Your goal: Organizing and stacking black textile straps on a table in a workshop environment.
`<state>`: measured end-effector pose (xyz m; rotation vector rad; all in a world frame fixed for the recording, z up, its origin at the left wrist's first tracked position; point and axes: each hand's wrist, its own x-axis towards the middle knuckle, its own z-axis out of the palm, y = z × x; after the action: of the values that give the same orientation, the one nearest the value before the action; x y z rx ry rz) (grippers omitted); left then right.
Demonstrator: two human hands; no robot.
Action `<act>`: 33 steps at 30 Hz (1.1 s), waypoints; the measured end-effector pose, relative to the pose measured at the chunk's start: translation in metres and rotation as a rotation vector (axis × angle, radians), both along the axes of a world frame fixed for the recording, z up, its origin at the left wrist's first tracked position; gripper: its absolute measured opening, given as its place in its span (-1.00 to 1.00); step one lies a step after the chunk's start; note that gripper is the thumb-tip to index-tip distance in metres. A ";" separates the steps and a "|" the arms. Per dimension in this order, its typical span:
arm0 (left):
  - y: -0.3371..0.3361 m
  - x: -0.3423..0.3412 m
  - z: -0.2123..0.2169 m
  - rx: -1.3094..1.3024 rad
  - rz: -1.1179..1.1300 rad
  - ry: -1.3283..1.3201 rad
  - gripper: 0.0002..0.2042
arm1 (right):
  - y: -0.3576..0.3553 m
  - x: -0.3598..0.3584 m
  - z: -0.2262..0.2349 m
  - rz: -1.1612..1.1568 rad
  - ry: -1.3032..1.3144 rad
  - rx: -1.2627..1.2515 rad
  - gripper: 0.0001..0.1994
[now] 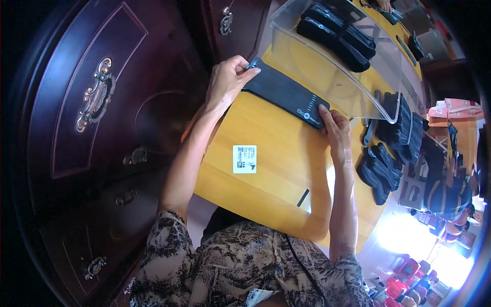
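A flat dark fabric piece, like a folded sock, stretches between my two hands just above the yellow table. It has pale print and a row of small light marks near its right end. My left hand pinches the far left corner, where a bit of blue shows. My right hand grips the right end, thumb on top and fingers partly hidden beneath. Below the piece, a white printed card lies on the table. A short black strip rests nearer the front edge.
Behind the piece stands a clear plastic box, with banded black bundles at its far side. More dark fabric bundles lie to the right. Dark wooden drawers flank the left. At the far end shows another person's hand.
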<state>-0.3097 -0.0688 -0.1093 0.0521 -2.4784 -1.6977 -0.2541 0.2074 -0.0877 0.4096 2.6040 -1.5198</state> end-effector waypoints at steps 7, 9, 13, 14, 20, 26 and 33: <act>-0.002 0.002 0.000 0.027 0.014 -0.014 -0.77 | 0.000 0.000 0.000 0.040 -0.005 0.017 -0.54; 0.001 0.002 0.008 0.002 0.000 -0.008 -0.81 | 0.000 0.000 0.007 0.033 0.013 -0.003 -0.54; 0.003 0.000 0.018 0.048 -0.014 -0.047 -0.81 | 0.005 -0.004 0.011 0.000 -0.026 -0.070 -0.55; 0.002 0.000 0.015 0.065 0.001 -0.043 -0.78 | 0.006 -0.004 0.009 0.015 -0.046 -0.054 -0.55; -0.001 0.001 0.001 -0.020 0.007 0.017 -0.76 | 0.002 -0.004 -0.004 0.044 0.035 0.186 -0.46; 0.001 -0.002 -0.005 -0.021 0.021 0.015 -0.79 | 0.003 -0.002 0.002 0.042 0.022 0.307 -0.44; 0.003 -0.003 -0.004 0.015 -0.002 0.014 -0.79 | -0.006 0.008 0.019 -0.008 0.171 0.669 -0.47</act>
<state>-0.3129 -0.0659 -0.1133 0.0385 -2.4570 -1.7109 -0.2462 0.2015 -0.0689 0.3439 3.1989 -0.6603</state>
